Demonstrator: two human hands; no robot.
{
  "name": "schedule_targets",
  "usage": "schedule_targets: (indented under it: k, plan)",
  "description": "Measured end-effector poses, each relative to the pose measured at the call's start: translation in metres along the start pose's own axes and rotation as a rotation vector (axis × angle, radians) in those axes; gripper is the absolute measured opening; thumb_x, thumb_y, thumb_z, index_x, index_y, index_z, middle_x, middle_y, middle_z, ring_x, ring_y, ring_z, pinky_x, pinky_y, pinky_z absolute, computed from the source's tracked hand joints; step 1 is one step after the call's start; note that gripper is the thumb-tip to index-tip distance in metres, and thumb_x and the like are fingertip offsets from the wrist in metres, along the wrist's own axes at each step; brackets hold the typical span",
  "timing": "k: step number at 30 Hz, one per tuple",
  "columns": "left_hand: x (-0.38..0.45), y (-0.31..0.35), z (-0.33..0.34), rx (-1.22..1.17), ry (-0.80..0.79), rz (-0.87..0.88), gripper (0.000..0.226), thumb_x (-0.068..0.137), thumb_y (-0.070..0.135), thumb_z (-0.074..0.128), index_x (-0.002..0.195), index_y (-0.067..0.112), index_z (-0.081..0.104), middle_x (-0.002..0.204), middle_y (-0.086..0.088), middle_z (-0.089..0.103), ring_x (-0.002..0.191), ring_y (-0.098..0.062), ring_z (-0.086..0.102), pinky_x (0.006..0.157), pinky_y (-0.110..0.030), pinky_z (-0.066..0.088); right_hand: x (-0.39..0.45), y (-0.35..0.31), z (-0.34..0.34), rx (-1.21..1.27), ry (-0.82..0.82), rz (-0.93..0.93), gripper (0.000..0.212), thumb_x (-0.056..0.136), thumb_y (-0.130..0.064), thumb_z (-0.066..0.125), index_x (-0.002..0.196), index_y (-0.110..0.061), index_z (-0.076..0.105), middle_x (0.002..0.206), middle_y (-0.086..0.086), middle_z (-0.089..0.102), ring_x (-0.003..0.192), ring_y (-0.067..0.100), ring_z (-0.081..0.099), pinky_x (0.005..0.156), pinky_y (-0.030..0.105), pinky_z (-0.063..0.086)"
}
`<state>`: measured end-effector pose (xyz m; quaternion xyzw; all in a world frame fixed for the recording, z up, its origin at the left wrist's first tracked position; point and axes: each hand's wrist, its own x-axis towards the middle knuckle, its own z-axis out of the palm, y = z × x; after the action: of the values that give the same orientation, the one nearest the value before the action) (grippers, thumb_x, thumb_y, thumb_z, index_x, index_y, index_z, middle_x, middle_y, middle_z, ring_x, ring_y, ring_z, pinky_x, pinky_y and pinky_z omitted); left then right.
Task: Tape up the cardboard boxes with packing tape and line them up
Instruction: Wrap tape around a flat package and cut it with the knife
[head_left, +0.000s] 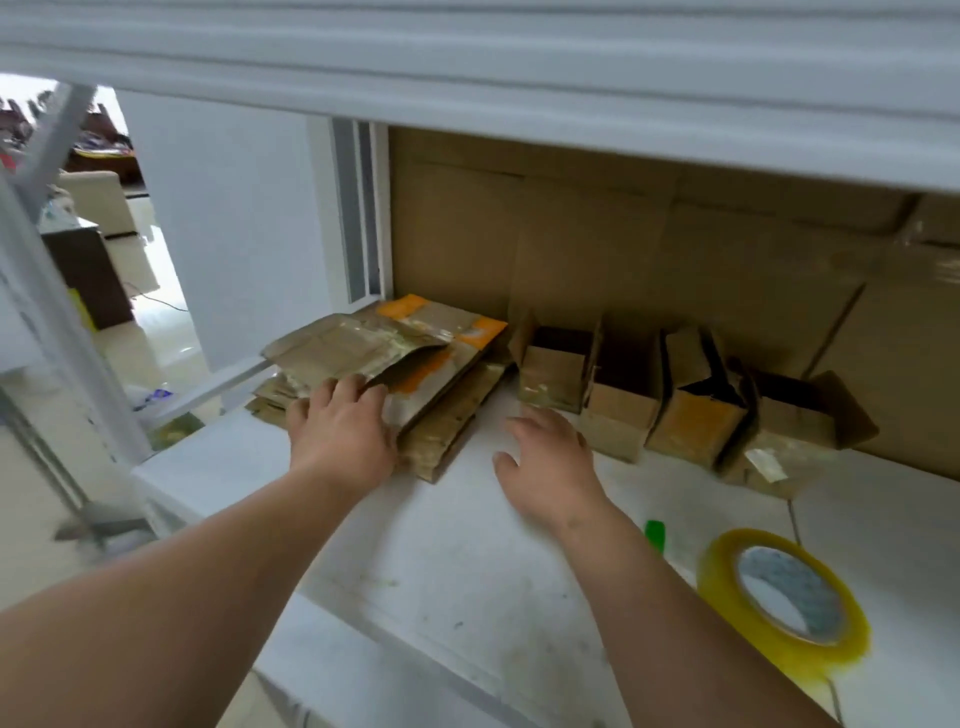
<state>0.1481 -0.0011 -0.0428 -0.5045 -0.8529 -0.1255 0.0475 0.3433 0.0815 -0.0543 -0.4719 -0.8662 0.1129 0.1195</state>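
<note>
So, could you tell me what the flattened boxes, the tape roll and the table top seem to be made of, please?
The flattened boxes look like brown corrugated cardboard, matte, with glossy patches of old clear tape and orange labels. The tape roll looks like clear yellowish plastic film, shiny, wound on a pale core, probably card. The table top is white, smooth and scuffed; laminate or painted board, I cannot tell which.

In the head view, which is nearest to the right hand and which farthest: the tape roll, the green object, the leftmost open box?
From the right hand:
1. Leftmost open box, just beyond the fingertips.
2. Green object, beside the wrist.
3. Tape roll, front right of the table.
</note>
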Motion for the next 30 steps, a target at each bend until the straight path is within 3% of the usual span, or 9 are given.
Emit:
schedule_targets:
  k: [4, 11, 17, 20, 24, 27, 30]
  plan:
    - [0.023, -0.036, 0.000, 0.059, 0.024, 0.083, 0.061, 0.096, 0.041, 0.046, 0.152, 0.031, 0.024, 0.160, -0.001, 0.023, 0.147, -0.028, 0.015, 0.119, -0.050, 0.014, 0.011, -0.033, 0.021, -0.067, -0.035, 0.009, 0.056, 0.100, -0.043, 0.041, 0.153, -0.030, 0.029, 0.166, -0.006, 0.010, 0.153, 0.017, 0.000, 0.123, 0.047, 0.004]
    - [0.063, -0.071, 0.006, -0.011, -0.144, 0.098, 0.072, 0.099, 0.049, 0.038, 0.158, 0.031, 0.001, 0.166, 0.003, -0.002, 0.152, -0.028, -0.006, 0.121, -0.053, 0.010, 0.018, -0.063, 0.040, -0.061, -0.014, 0.080, 0.052, 0.099, -0.039, 0.044, 0.150, -0.029, 0.036, 0.165, -0.004, 0.013, 0.152, 0.018, 0.000, 0.124, 0.046, 0.001]
    - [0.069, -0.080, 0.012, -0.217, -0.202, 0.112, 0.054, 0.106, 0.040, 0.024, 0.157, 0.024, 0.021, 0.163, 0.000, 0.023, 0.152, -0.029, 0.008, 0.120, -0.048, 0.023, 0.012, -0.072, 0.047, 0.003, 0.029, 0.130, 0.049, 0.097, -0.034, 0.046, 0.146, -0.028, 0.043, 0.161, -0.002, 0.021, 0.149, 0.021, 0.008, 0.121, 0.040, 0.009]
    - [0.066, -0.080, 0.001, -0.385, -0.080, 0.042, 0.049, 0.107, 0.036, 0.025, 0.153, 0.022, 0.033, 0.154, -0.010, 0.040, 0.151, -0.026, 0.016, 0.117, -0.046, 0.027, 0.007, -0.074, 0.050, 0.046, 0.069, 0.156, 0.048, 0.098, -0.033, 0.049, 0.145, -0.028, 0.044, 0.159, -0.003, 0.026, 0.148, 0.020, 0.013, 0.120, 0.038, 0.014]
    - [0.065, -0.076, -0.012, -0.590, 0.069, -0.022, 0.047, 0.107, 0.037, 0.028, 0.150, 0.024, 0.040, 0.152, -0.010, 0.043, 0.150, -0.025, 0.020, 0.116, -0.048, 0.030, 0.002, -0.076, 0.050, 0.122, 0.101, 0.198, 0.049, 0.098, -0.033, 0.051, 0.147, -0.028, 0.044, 0.157, -0.005, 0.030, 0.147, 0.017, 0.017, 0.121, 0.037, 0.020]
    - [0.063, -0.073, -0.017, -0.694, 0.103, -0.076, 0.045, 0.106, 0.038, 0.029, 0.148, 0.027, 0.042, 0.149, -0.011, 0.046, 0.136, -0.032, 0.042, 0.107, -0.045, 0.039, -0.003, -0.081, 0.049, 0.168, 0.138, 0.190, 0.056, 0.099, -0.030, 0.051, 0.152, -0.029, 0.033, 0.159, -0.007, 0.026, 0.147, 0.015, 0.017, 0.122, 0.034, 0.019]
    - [0.052, -0.072, -0.017, -0.693, 0.113, -0.074, 0.043, 0.106, 0.034, 0.033, 0.145, 0.024, 0.048, 0.139, -0.012, 0.055, 0.125, -0.032, 0.051, 0.097, -0.039, 0.042, -0.005, -0.091, 0.045, 0.181, 0.176, 0.111, 0.071, 0.096, -0.023, 0.051, 0.156, -0.032, 0.014, 0.163, -0.008, 0.011, 0.148, 0.017, 0.013, 0.123, 0.035, 0.017]
